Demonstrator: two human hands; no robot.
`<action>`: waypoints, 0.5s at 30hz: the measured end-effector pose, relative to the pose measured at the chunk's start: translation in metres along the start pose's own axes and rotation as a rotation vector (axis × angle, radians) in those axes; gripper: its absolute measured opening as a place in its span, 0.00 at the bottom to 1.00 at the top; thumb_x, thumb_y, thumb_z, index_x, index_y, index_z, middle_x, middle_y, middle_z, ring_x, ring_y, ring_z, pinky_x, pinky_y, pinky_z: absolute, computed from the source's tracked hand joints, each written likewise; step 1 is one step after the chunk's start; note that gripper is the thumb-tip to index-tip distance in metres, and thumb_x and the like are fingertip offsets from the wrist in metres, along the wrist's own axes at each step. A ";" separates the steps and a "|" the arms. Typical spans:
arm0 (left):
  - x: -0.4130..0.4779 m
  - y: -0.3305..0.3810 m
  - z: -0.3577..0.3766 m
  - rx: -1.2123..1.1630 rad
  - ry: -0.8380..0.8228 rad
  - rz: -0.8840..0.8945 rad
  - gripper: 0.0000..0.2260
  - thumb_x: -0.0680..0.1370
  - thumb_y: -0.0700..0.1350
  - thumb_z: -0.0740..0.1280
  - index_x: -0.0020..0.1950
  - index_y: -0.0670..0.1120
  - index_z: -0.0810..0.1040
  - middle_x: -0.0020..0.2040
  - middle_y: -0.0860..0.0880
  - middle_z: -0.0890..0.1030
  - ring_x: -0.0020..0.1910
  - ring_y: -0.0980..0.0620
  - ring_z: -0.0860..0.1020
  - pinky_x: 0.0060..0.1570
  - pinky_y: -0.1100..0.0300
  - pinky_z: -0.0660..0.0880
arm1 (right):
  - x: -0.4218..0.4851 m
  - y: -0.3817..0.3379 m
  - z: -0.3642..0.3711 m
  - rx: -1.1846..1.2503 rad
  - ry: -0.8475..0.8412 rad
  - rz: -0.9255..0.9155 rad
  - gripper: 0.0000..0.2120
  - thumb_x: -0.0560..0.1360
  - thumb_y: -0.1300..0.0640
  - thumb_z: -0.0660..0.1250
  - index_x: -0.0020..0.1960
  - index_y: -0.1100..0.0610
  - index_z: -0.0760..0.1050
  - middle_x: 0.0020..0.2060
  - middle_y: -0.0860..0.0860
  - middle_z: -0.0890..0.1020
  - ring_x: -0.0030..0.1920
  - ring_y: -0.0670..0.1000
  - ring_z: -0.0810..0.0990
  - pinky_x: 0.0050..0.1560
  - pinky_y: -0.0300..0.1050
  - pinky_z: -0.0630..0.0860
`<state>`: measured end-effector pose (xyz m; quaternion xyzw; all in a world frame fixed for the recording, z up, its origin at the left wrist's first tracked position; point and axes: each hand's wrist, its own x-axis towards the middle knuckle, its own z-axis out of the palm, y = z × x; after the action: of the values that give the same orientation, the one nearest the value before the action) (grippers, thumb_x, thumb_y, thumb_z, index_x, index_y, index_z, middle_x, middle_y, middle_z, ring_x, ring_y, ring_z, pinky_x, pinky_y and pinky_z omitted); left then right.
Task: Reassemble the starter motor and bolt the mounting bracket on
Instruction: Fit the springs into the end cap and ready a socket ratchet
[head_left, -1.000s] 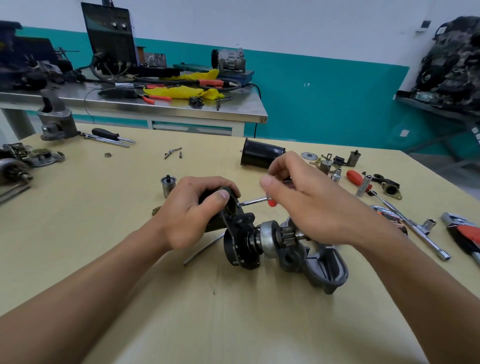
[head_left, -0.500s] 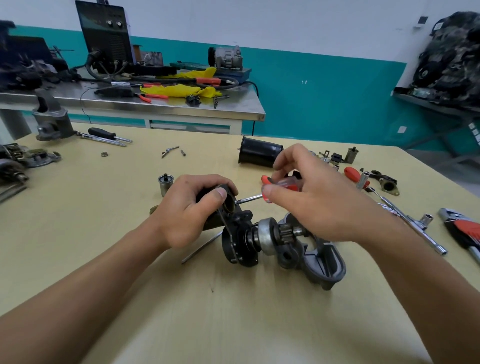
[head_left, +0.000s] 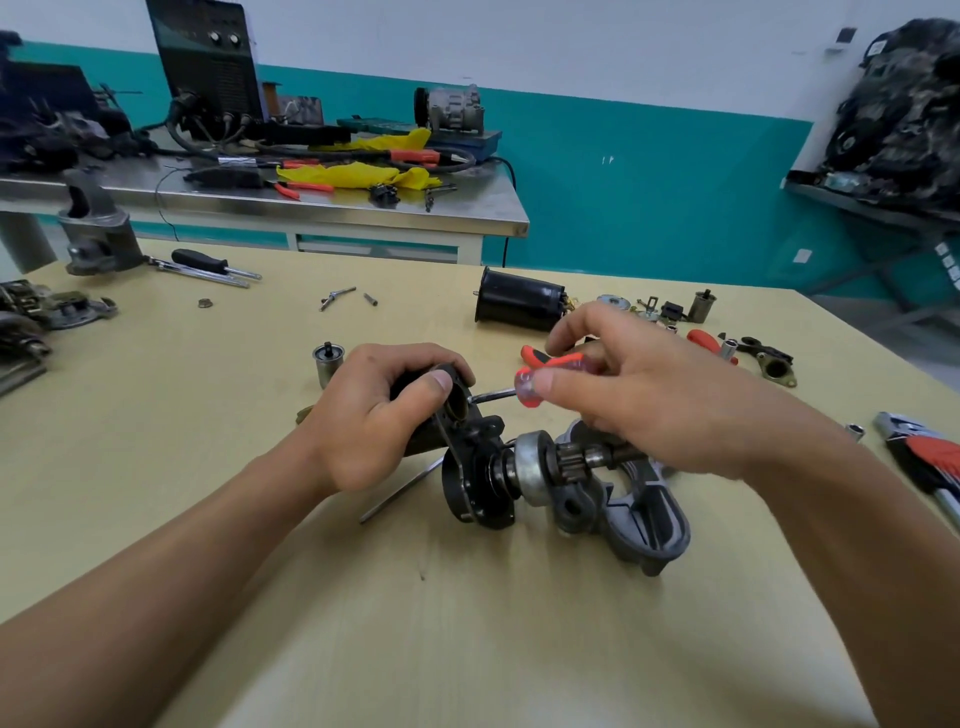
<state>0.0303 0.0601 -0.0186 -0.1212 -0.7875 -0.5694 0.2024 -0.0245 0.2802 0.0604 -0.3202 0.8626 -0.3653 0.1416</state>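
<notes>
While the left hand (head_left: 371, 415) clamps the starter (head_left: 483, 462) at table centre to stop it rolling, the right hand (head_left: 639, 395), at three o'clock, pinches a screwdriver (head_left: 540, 382) by its red handle, tip aimed at nine o'clock into the end plate, likely driving a screw.

Left hand (head_left: 374, 421) clenched in a grip; right hand (head_left: 639, 395) pinching.

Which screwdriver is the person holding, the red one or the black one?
The red-handled screwdriver, pinched in the right hand over the starter motor. The black-handled screwdriver lies untouched, far across the table.
</notes>
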 end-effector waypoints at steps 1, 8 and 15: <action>0.000 0.000 0.000 -0.017 -0.004 -0.005 0.15 0.73 0.52 0.60 0.46 0.44 0.82 0.32 0.55 0.80 0.29 0.60 0.76 0.31 0.73 0.70 | 0.000 0.001 0.000 -0.024 0.023 -0.006 0.13 0.74 0.38 0.67 0.54 0.44 0.72 0.39 0.42 0.84 0.33 0.42 0.77 0.35 0.45 0.75; 0.000 -0.001 -0.001 0.034 0.005 0.019 0.13 0.74 0.52 0.60 0.46 0.48 0.82 0.34 0.56 0.80 0.30 0.60 0.77 0.31 0.74 0.70 | 0.009 -0.001 0.024 -0.331 0.389 -0.003 0.35 0.80 0.32 0.49 0.25 0.55 0.66 0.21 0.49 0.68 0.25 0.51 0.70 0.31 0.46 0.66; 0.000 -0.002 -0.001 0.035 0.002 0.000 0.15 0.74 0.52 0.60 0.47 0.46 0.82 0.34 0.56 0.81 0.31 0.60 0.77 0.32 0.73 0.70 | 0.005 0.004 0.002 0.053 -0.017 0.115 0.19 0.71 0.35 0.70 0.54 0.45 0.74 0.45 0.47 0.82 0.37 0.47 0.76 0.41 0.47 0.72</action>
<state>0.0295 0.0583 -0.0200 -0.1172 -0.7972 -0.5556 0.2053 -0.0290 0.2785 0.0558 -0.2695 0.8682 -0.3765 0.1783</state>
